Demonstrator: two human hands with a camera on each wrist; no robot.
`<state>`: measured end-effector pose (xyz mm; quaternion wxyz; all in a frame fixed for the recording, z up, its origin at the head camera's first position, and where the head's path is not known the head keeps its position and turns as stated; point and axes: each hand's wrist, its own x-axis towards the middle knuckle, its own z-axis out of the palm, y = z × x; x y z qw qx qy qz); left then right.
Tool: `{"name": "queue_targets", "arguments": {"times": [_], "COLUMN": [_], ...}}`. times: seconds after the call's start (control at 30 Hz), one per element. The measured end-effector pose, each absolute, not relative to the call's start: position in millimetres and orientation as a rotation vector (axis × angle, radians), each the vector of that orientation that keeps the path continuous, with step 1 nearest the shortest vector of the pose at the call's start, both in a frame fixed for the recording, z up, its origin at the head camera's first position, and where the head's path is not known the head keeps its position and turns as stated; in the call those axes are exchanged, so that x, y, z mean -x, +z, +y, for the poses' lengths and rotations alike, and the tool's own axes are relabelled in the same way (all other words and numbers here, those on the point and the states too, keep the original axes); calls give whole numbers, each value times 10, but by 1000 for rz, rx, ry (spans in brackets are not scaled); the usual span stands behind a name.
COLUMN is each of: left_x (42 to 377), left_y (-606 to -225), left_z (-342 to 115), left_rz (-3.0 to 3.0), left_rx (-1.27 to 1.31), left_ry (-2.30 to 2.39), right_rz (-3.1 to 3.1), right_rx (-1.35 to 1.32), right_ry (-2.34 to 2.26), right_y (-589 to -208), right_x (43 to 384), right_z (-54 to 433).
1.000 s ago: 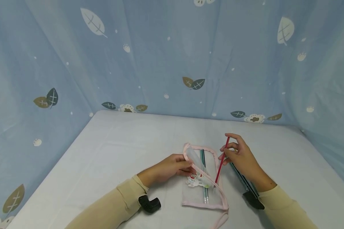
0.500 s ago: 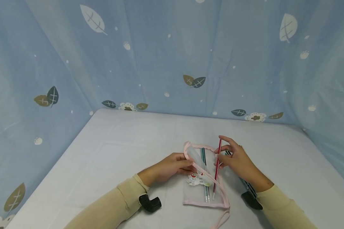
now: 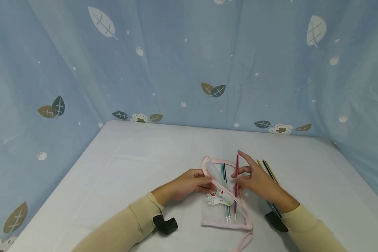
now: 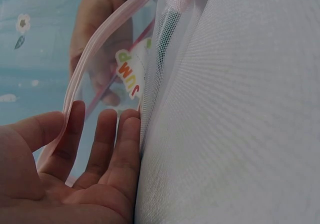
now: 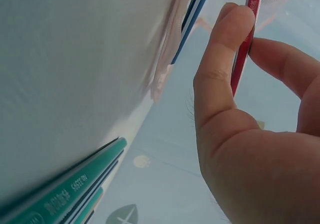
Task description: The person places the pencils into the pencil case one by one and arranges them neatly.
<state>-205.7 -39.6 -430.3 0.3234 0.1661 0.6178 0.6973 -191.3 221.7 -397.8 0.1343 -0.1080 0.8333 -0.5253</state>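
A see-through mesh pencil pouch (image 3: 209,215) with pink trim lies at the middle front of the table. My left hand (image 3: 189,183) pinches its pink opening edge (image 4: 92,44) between thumb and fingers, lifting the upper flap. Through the mesh show a few dark and teal pencils (image 3: 227,211) and a white cartoon label (image 3: 218,197). My right hand (image 3: 259,183) holds a red pencil (image 5: 242,64) between thumb and fingers, the index fingertip at its top end. The pencil's lower part shows behind the raised flap, inside the pouch.
Several more pencils (image 3: 272,171), some yellow and black, some teal (image 5: 75,184), lie on the white table under and beside my right forearm. Black wrist mounts (image 3: 165,225) sit at both cuffs. A blue leaf-print curtain (image 3: 176,63) stands behind the table.
My right hand has moved left and down, and the red pencil has turned more upright, its lower end reaching farther into the pouch. Pencils on the right came into view. The left hand stays put.
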Motion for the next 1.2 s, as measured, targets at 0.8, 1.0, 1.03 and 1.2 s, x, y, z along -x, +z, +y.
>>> {"name": "queue_targets", "arguments": {"times": [0.8,1.0,1.03,1.2], "left_x": [2065,2071,2072,2072], "left_y": [-4282,-4281,-4283,-4296], "left_z": [-393,-389,-388,-388], "left_rz": [1637,1631,1631,1634], "left_rx": [-439,-439,-436,-428], "left_ry": [1819,1834,1836,1821], "right_rz": [2608,2570,2578,2611], "right_rx": [592,587,593,633], "right_ry": [-1226,-1197,-1176,-1097], "right_y": [-4092,-4073,-4070,-4061], "right_x": [1901,1889,1887,1871], "right_z": [2220,2201,2198,2176]}}
